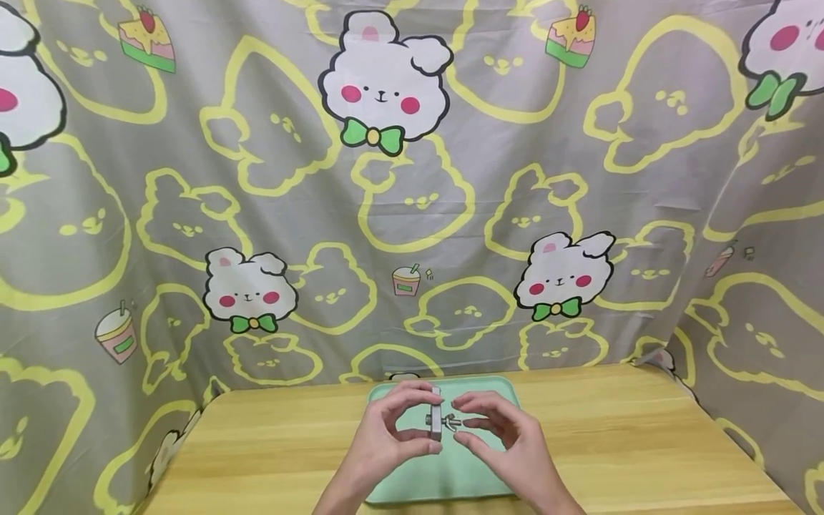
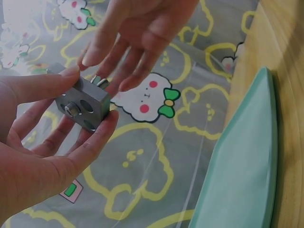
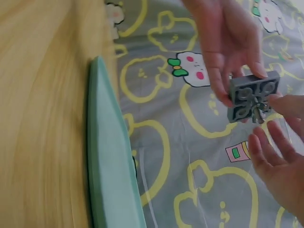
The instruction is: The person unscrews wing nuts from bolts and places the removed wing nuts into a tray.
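The left hand [image 1: 386, 430] grips a metal block [image 1: 436, 423] between thumb and fingers; opposite, the right hand [image 1: 508, 430] curves around its wing nut [image 3: 258, 111], fingertips parted, contact unclear. The left wrist view reveals round holes [image 2: 87, 105] the head view hides. Below the hands, a green tray [image 1: 418, 483] on a wooden table [image 1: 270, 443]; beyond, bunny-print cloth [image 1: 412, 222].

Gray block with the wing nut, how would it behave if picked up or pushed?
The gray block likely feels stiff, given its straight, square edges. Its metallic look suggests some heft for its size. Laid flat, it might rock, since the bolt sticks out.
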`<action>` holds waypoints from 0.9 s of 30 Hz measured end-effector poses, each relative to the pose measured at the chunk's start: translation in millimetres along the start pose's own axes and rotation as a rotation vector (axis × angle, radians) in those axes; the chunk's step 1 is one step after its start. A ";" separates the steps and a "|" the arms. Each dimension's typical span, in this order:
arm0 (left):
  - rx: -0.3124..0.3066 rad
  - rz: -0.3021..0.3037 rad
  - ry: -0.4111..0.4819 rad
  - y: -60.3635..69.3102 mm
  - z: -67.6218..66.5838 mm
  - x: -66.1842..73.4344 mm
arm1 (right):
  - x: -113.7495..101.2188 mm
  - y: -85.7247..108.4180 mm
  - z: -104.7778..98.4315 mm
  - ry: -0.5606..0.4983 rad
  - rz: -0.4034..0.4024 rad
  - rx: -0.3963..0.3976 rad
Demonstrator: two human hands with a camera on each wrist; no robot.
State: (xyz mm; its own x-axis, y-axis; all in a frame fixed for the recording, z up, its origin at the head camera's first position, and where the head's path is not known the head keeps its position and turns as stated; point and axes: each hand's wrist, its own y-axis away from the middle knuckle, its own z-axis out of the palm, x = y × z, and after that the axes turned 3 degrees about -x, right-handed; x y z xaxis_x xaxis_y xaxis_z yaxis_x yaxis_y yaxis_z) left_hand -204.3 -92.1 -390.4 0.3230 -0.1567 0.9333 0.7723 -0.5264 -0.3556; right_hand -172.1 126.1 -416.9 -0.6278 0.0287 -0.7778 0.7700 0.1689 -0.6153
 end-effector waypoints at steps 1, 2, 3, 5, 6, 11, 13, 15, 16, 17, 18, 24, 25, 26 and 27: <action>-0.002 0.010 -0.006 -0.5 0.3 -0.6 | -1.1 -0.6 -1.1 -0.039 0.057 0.002; -0.004 0.019 -0.011 -1.2 0.6 -1.3 | -1.9 -1.4 -2.0 -0.073 0.114 0.006; -0.005 0.022 -0.012 -1.8 1.1 -1.6 | -2.4 -2.1 -2.6 -0.104 0.162 0.013; -0.008 0.029 -0.014 -2.5 2.2 -2.6 | -2.6 -3.3 -3.3 -0.151 0.273 0.034; -0.009 0.026 -0.014 -2.6 3.0 -2.7 | -2.7 -3.7 -3.5 -0.175 0.328 0.045; -0.020 0.007 -0.030 -0.9 7.0 -2.8 | -0.9 -3.4 -4.5 -0.286 0.561 0.032; -0.029 0.012 -0.046 0.0 8.5 -3.1 | 0.2 -2.6 -5.4 -0.324 0.614 0.003; -0.036 0.021 -0.063 0.4 9.6 -3.8 | 1.3 -2.0 -6.2 -0.347 0.646 -0.019; -0.037 0.022 -0.069 0.9 10.1 -3.9 | 1.6 -1.7 -6.4 -0.356 0.658 -0.026; -0.037 0.022 -0.072 1.5 10.3 -4.0 | 1.8 -1.4 -6.5 -0.361 0.668 -0.031; -0.036 0.022 -0.077 2.0 10.7 -4.1 | 1.9 -1.0 -6.7 -0.364 0.675 -0.034; -0.045 0.031 -0.072 2.2 11.5 -5.3 | 1.0 -0.3 -7.7 -0.355 0.681 -0.039; -0.047 0.038 -0.070 1.8 11.4 -5.4 | 0.8 -0.7 -7.8 -0.350 0.677 -0.037; -0.048 0.043 -0.069 1.3 11.3 -5.1 | 0.7 -1.3 -7.9 -0.344 0.673 -0.036; -0.047 0.048 -0.069 1.0 11.1 -4.9 | 0.8 -2.0 -7.9 -0.339 0.669 -0.035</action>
State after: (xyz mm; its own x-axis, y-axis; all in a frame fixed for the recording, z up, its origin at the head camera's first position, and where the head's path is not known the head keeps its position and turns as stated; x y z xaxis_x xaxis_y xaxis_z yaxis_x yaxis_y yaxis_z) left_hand -199.0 -82.5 -395.9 0.3971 -0.1257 0.9091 0.7288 -0.5588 -0.3956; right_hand -175.1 133.6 -415.3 0.0469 -0.1677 -0.9847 0.9675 0.2529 0.0030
